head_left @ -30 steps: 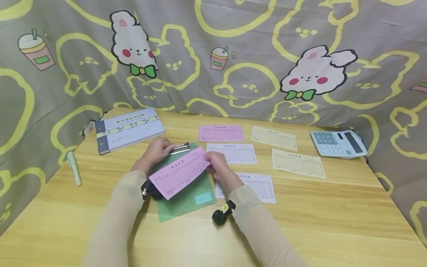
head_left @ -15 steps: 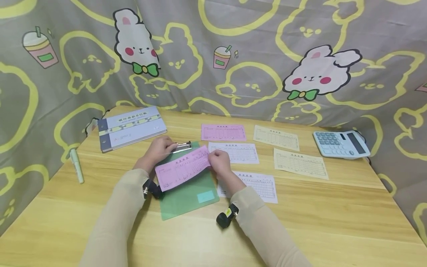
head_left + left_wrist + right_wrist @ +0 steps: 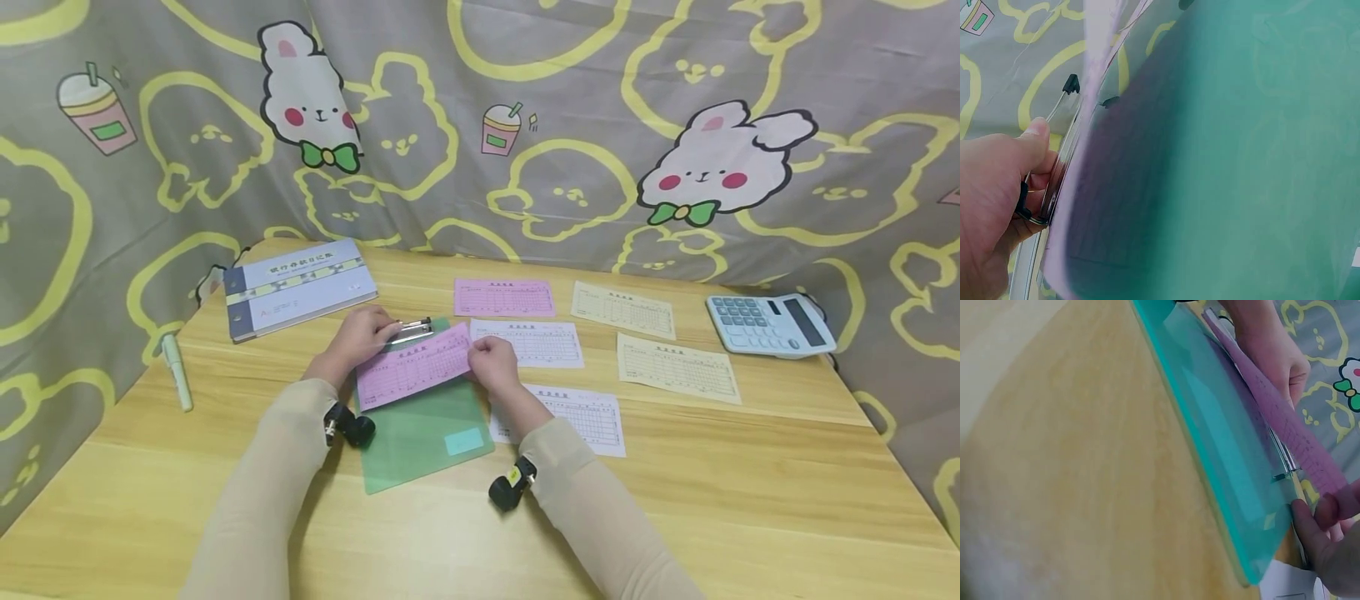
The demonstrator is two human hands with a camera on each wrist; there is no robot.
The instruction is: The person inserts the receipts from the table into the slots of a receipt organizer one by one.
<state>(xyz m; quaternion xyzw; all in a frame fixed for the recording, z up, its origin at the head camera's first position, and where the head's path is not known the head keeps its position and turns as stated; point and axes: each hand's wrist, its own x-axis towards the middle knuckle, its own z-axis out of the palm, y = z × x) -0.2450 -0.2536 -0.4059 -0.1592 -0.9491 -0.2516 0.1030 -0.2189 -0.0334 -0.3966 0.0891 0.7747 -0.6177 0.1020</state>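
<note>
A green clipboard (image 3: 427, 446) lies on the wooden table, its metal clip (image 3: 411, 330) at the far edge. My left hand (image 3: 362, 337) grips that clip; in the left wrist view the thumb (image 3: 1036, 128) presses on its wire lever, with fingers curled behind. A pink printed slip (image 3: 412, 367) is pinched at its right end by my right hand (image 3: 493, 362). The slip slants over the upper part of the board, its top edge right beside the clip. In the right wrist view the pink slip (image 3: 1291, 428) stands above the board's surface.
Another pink slip (image 3: 504, 297), white slips (image 3: 525, 343) and cream slips (image 3: 622, 310) lie right of the board. A calculator (image 3: 771, 323) stands far right. At left are a blue-grey account book (image 3: 300, 287) and a pale green pen (image 3: 177, 372). A patterned curtain (image 3: 570, 100) hangs behind.
The pink slip has moved up toward the clip, its left end rising from low on the board. My left hand has stayed at the clip; the right hand keeps its pinch.
</note>
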